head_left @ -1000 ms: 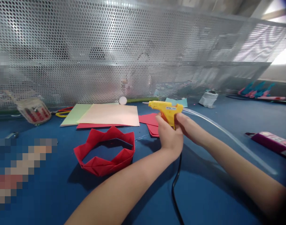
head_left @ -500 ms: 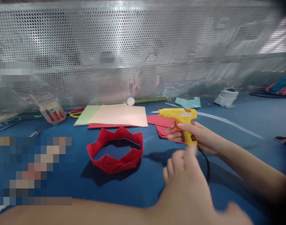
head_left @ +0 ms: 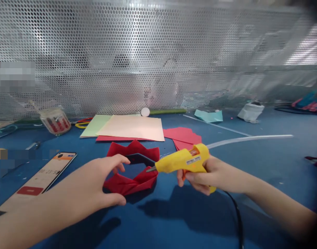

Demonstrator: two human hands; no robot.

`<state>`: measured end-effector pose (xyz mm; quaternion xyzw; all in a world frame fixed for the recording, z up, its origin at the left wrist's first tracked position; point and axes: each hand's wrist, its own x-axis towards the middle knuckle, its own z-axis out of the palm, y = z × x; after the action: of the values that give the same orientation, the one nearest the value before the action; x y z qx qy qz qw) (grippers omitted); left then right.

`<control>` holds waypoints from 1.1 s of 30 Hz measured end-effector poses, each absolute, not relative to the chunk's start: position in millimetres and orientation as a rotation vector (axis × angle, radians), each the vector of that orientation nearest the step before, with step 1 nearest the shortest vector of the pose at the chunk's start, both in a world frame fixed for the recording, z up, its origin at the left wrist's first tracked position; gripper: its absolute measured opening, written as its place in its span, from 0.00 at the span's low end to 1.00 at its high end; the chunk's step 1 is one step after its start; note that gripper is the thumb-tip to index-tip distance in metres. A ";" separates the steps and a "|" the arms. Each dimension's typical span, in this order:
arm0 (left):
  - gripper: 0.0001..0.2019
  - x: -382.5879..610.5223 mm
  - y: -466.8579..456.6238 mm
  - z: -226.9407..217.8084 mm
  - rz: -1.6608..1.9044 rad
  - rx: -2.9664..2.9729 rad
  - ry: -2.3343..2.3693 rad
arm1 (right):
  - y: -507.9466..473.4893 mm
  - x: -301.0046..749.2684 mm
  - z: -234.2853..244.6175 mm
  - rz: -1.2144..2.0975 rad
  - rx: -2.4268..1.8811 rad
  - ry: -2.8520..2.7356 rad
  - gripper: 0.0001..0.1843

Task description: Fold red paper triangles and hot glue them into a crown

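My right hand (head_left: 213,174) is wrapped round the grip of a yellow glue gun (head_left: 183,159), fingers by its orange trigger. The gun's metal nozzle points left, over the right side of a folded red paper crown (head_left: 132,185). That crown stands as a ring on the blue tabletop, its points upward. At its left side my left hand (head_left: 101,180) is open, thumb and fingers apart around the near-left part. My hand hides that part of the crown, and whether it touches the paper I cannot tell.
Behind the crown lie cream (head_left: 132,126) and green sheets, with red paper pieces (head_left: 183,135) to their right. A phone (head_left: 41,180) lies at left, below a tilted jar (head_left: 55,121). Clear glue sticks (head_left: 252,138) lie at right. The black cord (head_left: 237,214) trails toward the front edge.
My left hand has swung left from beside the glue gun to the crown. My right hand has brought the gun left and nearer, its nozzle now over the crown's right side.
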<state>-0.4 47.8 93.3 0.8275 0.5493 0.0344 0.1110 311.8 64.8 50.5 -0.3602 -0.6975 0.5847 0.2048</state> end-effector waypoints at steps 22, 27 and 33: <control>0.28 30.4 41.4 69.2 -0.283 2.474 1.526 | 45.8 298.3 52.9 1.302 -1.430 -2.357 0.24; 0.33 38.2 30.1 74.3 -0.353 2.505 1.486 | 37.8 286.8 65.2 1.026 -1.216 -2.426 0.29; 0.31 36.1 23.6 69.7 -0.270 2.615 1.464 | 40.6 289.7 63.9 0.770 -1.130 -2.461 0.32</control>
<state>36.1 23.6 69.7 0.8671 0.4854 -0.0895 0.0663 289.7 40.6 63.9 -0.3959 -0.8626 0.2699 0.1622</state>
